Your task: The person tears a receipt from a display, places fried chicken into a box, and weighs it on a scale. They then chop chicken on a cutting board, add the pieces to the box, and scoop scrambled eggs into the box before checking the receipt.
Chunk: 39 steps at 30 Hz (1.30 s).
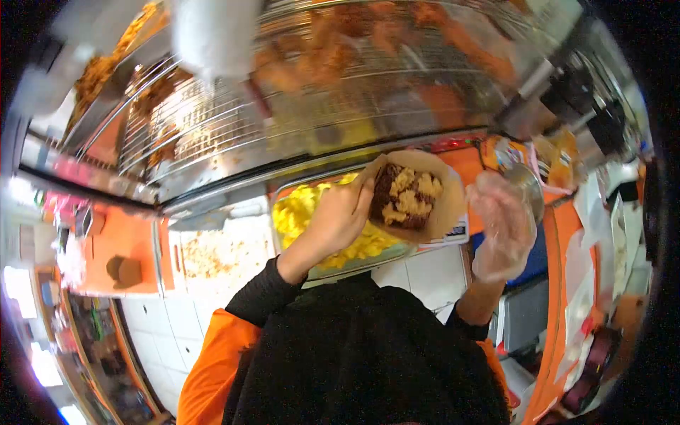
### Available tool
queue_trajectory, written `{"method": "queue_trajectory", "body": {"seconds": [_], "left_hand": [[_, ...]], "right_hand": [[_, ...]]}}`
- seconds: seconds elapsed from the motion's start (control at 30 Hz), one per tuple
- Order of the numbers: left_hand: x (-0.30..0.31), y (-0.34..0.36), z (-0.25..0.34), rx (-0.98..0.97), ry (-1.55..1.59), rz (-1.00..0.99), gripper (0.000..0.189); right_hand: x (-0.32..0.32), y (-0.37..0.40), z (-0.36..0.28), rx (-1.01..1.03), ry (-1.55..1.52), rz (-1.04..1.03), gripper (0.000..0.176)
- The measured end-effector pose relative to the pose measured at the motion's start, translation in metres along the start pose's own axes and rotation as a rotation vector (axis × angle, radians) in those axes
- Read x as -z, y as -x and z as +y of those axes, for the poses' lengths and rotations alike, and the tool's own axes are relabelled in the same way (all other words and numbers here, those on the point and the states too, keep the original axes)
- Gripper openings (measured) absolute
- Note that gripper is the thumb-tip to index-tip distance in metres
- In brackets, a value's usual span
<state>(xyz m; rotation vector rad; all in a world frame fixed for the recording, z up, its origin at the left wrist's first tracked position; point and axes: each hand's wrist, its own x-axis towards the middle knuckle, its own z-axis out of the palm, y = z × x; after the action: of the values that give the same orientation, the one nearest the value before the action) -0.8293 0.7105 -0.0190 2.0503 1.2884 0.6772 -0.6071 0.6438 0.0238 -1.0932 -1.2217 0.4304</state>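
My left hand [343,219] is bare and grips the near left edge of a brown paper food wrapper [450,190], fingers folded over its rim. Inside the wrapper lies a dark brown food topped with golden crumbly pieces [412,197]. Just right of the wrapper, my right hand [503,227] is raised in a clear plastic glove; blur and the loose plastic smear its fingers. A round metal bowl or lid [528,190] shows behind the glove. Below the wrapper and my left hand, a tray [333,275] holds a heap of yellow food pieces [301,212].
A glass-fronted display case with wire racks [188,113] and fried food spans the far side. Left of the yellow food sits a white tray [244,244] with crumbs. A small brown container [124,271] stands on the orange counter [113,237]. Packets [506,152] lie at the right.
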Motion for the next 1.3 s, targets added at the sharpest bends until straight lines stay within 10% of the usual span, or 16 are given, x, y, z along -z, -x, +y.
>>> {"method": "queue_trajectory", "body": {"seconds": [0.3,0.53,0.8,1.07,1.3], "left_hand": [[0.128,0.171,-0.088,0.234,-0.063,0.226,0.036],[0.197,0.310,-0.196,0.418,-0.179,0.445,0.032],[0.260,0.382,-0.259,0.654,-0.095,0.580,0.030],[0.270,0.392,-0.294,0.623,-0.024,0.554,0.029],[0.276,0.397,-0.308,0.641,0.012,0.528,0.030]], "right_hand": [[-0.219,0.083,-0.049,0.416,0.832,-1.261,0.072],[-0.404,0.184,-0.073,0.485,0.738,-1.643,0.041],[-0.501,0.234,-0.074,0.494,0.296,-1.601,0.033],[-0.539,0.270,-0.100,0.457,0.775,-1.739,0.047],[-0.520,0.233,-0.086,0.362,-0.033,-1.380,0.040]]}}
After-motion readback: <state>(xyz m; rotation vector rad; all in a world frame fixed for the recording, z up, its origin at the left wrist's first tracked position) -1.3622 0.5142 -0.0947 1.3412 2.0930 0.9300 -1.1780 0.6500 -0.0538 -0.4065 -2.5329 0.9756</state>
